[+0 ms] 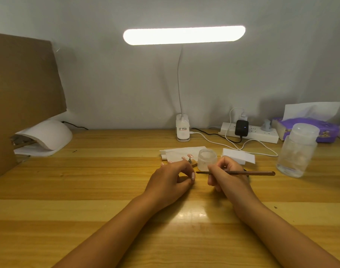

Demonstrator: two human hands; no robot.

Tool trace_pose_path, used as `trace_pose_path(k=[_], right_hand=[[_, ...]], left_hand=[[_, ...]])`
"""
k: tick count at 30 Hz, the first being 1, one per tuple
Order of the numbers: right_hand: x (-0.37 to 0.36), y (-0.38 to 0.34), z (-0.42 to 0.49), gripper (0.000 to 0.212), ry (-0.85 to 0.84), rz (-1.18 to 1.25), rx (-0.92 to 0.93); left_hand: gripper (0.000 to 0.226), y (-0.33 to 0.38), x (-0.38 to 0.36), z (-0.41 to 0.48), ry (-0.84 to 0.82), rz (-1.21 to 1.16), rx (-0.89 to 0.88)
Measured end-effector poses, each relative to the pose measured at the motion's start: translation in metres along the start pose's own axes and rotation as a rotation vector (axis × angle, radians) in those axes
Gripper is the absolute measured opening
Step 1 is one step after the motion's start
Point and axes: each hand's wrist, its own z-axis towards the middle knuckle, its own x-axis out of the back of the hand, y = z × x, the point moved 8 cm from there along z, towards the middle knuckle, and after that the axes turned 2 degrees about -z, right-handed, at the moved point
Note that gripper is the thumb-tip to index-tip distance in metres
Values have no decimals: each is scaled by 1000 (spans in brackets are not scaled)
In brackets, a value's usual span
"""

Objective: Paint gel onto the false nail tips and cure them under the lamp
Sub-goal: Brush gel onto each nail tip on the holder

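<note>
The left hand (171, 177) pinches 1 nail tip (193, 176) in curled fingers. The right hand (228, 176) grips the brush (242, 173), whose tip is just beside it. A loose pinch could smear the gel, and knuckles might knock the jar (207, 158) behind.
</note>
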Motion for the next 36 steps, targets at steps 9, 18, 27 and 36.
trace_pose_path(k=[9, 18, 27, 36], right_hand=[[-5, -7, -2, 14, -49, -25, 51], [-7, -6, -2, 14, -64, -30, 65], [-9, -2, 2, 12, -80, -112, 63], [-7, -3, 1, 13, -66, -86, 70]], left_hand=[[21, 7, 2, 0, 17, 2, -45], [20, 5, 1, 0, 24, -3, -59], [15, 3, 1, 0, 18, 10, -58], [17, 4, 1, 0, 14, 7, -51]])
